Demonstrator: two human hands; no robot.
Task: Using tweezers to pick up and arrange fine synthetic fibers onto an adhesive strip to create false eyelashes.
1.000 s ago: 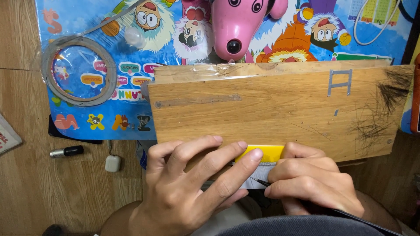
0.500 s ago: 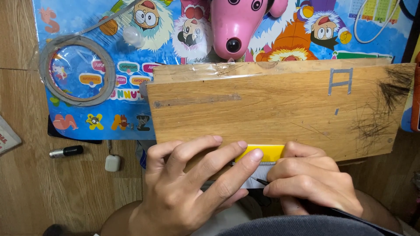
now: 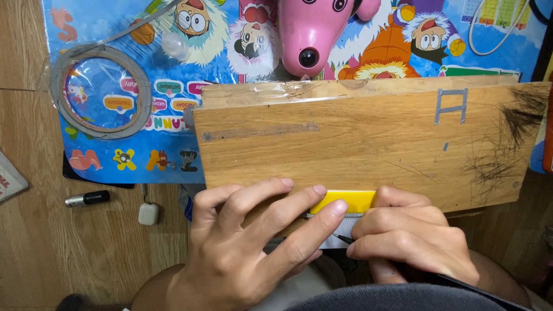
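Left hand [image 3: 247, 242] lies flat, fingers spread, pressing the yellow strip [image 3: 344, 201] lying lengthwise left-right on the wooden board [image 3: 357, 144]. Right hand [image 3: 412, 239] pinches a thin dark tool [image 3: 343, 237], tip pointing left.

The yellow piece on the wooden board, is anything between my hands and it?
Nothing visible. The left hand lies with fingertips pressed on the yellow piece at the wooden board's near edge, and the right hand touches its right end, holding a thin dark tool.

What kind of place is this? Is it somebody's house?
Probably a home, with someone working on the floor: a colourful cartoon children's mat and a pink toy animal lie on wooden flooring, beside a scratched wooden board.
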